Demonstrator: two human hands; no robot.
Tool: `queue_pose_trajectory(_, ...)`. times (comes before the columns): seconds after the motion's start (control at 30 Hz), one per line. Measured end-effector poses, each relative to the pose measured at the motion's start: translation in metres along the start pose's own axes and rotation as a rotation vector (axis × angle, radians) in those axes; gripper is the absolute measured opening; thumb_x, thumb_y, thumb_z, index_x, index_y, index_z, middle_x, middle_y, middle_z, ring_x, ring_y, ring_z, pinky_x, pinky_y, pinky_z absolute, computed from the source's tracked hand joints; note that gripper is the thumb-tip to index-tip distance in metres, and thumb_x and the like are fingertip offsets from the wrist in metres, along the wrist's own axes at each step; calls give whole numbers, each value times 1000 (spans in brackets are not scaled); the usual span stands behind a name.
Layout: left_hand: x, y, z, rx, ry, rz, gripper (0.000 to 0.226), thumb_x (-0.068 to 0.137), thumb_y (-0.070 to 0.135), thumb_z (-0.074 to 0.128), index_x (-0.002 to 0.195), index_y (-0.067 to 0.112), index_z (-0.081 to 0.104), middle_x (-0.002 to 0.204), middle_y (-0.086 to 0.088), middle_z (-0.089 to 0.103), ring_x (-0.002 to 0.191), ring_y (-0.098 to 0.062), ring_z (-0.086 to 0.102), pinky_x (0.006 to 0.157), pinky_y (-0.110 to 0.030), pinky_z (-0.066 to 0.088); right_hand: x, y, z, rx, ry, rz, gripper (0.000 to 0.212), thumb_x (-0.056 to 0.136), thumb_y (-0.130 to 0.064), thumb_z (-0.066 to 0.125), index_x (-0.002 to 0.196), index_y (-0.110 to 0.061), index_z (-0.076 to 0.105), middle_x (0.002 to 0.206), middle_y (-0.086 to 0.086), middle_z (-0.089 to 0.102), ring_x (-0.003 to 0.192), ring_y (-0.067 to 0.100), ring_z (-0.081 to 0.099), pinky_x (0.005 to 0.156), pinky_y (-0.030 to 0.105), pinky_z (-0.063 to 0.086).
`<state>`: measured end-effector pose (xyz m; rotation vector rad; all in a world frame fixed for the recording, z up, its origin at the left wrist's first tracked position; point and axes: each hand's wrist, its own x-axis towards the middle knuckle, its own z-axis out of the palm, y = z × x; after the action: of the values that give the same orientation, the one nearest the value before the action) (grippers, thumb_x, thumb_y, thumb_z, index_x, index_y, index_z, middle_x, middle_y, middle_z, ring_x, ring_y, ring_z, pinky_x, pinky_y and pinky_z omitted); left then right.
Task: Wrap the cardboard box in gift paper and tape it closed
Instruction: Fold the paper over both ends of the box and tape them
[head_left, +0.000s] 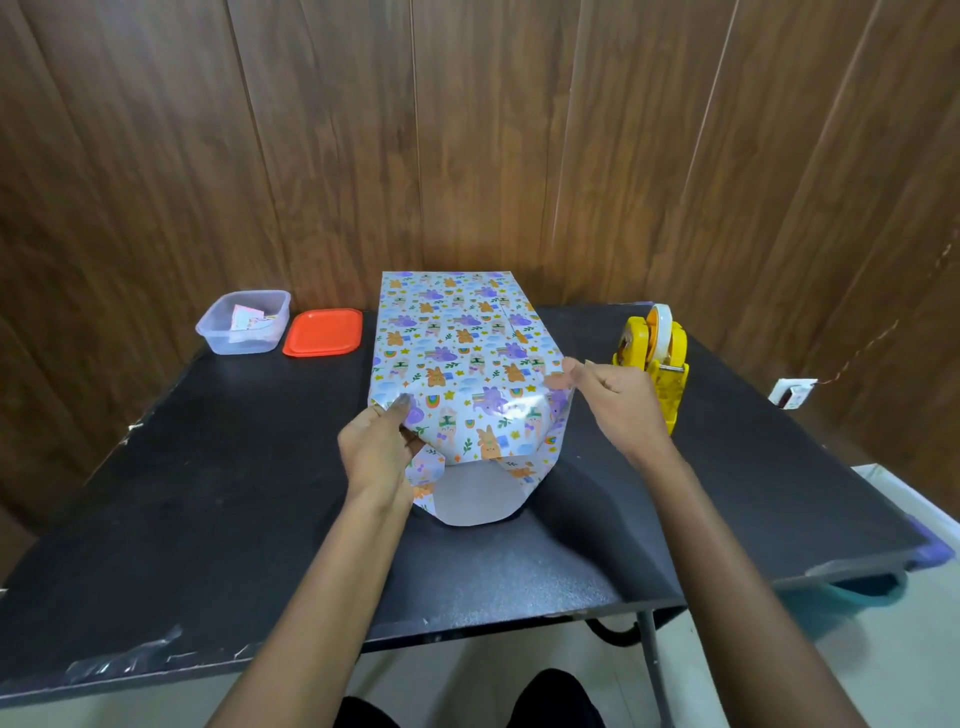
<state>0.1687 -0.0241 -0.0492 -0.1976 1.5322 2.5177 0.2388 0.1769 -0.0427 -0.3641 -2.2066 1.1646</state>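
The box (457, 332) lies in the middle of the black table (208, 493), covered in white gift paper printed with bunnies and rainbows. At its near end the paper is folded down and a white flap (472, 499) lies on the table. My left hand (379, 447) holds the near left corner, thumb on top of the paper and fingers curled round the side fold. My right hand (608, 395) hovers by the near right corner and pinches what looks like a clear strip of tape between thumb and fingers. A yellow tape dispenser (654, 358) stands just right of the box.
A clear plastic tub (244, 325) with paper scraps and its orange lid (323, 332) sit at the back left. A wooden wall rises behind the table. Old tape bits stick to the near left table edge (130, 660). My knees show below the table.
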Motion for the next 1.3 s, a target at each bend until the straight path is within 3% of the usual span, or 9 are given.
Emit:
queue_pose_trajectory(0.07, 0, 0, 0, 3, -10, 2, 17, 90, 5, 59, 73, 8, 61, 83, -7, 68, 75, -19, 66, 75, -33, 55, -4, -5, 3, 70, 159, 3, 38, 96, -25, 51, 78, -2, 76, 65, -14, 69, 63, 0, 60, 62, 16, 47)
queue_pose_trajectory(0.17, 2, 1, -2, 7, -32, 8, 16, 90, 4, 59, 75, 8, 61, 85, -8, 68, 75, -19, 67, 79, -35, 55, -7, -8, 16, 260, 482, 76, 38, 96, -22, 51, 63, -10, 67, 64, -1, 67, 67, 15, 62, 71, 24, 47)
queue_pose_trajectory(0.23, 3, 0, -3, 7, -44, 13, 15, 91, 5, 58, 76, 8, 61, 87, -9, 69, 76, -19, 67, 78, -35, 55, -4, -7, 21, 330, 557, 235, 36, 94, -23, 53, 61, -9, 60, 60, -1, 62, 60, 16, 58, 69, 34, 49)
queue_pose_trajectory(0.4, 7, -3, -5, 12, -70, 16, 10, 91, 8, 59, 82, 9, 63, 92, -9, 69, 79, -19, 67, 77, -34, 56, 2, -17, 23, 445, 245, 622, 29, 92, -28, 58, 75, -4, 60, 68, 5, 63, 55, 15, 60, 50, 23, 50)
queue_pose_trajectory(0.6, 10, -1, -10, 54, -108, 11, 13, 90, 7, 59, 77, 6, 61, 84, -8, 69, 67, -15, 68, 63, -25, 57, 0, -13, 32, 547, 273, 543, 28, 94, -16, 56, 68, -7, 53, 71, 5, 63, 59, 13, 59, 44, 17, 49)
queue_pose_trajectory(0.8, 17, 7, -6, 47, 37, 17, 23, 92, 9, 55, 69, 7, 56, 64, -6, 64, 59, -20, 61, 53, -24, 53, -1, -10, 34, 631, 284, 560, 20, 90, -10, 53, 70, -8, 56, 67, 6, 62, 57, 14, 57, 49, 21, 48)
queue_pose_trajectory(1.0, 19, 4, -5, 57, 73, 46, 23, 89, 7, 56, 67, 7, 53, 73, -10, 65, 63, -22, 62, 58, -26, 53, 8, -12, 33, 583, 245, 625, 20, 92, -18, 52, 75, -10, 58, 70, 5, 63, 59, 16, 59, 53, 25, 48)
queue_pose_trajectory(1.17, 20, 1, -2, 32, 93, 60, 23, 90, 7, 54, 67, 7, 53, 69, -7, 63, 60, -20, 61, 55, -25, 52, 5, -5, 36, 579, 264, 530, 22, 95, -14, 49, 76, -9, 59, 71, 5, 64, 59, 15, 59, 48, 21, 48)
queue_pose_trajectory(1.3, 20, -8, -5, 52, 11, 47, 19, 91, 8, 54, 73, 8, 49, 84, -14, 60, 77, -26, 58, 64, -32, 49, -1, 0, 36, 614, 185, 491, 25, 96, -20, 49, 73, -11, 56, 71, 5, 64, 60, 16, 60, 52, 24, 47)
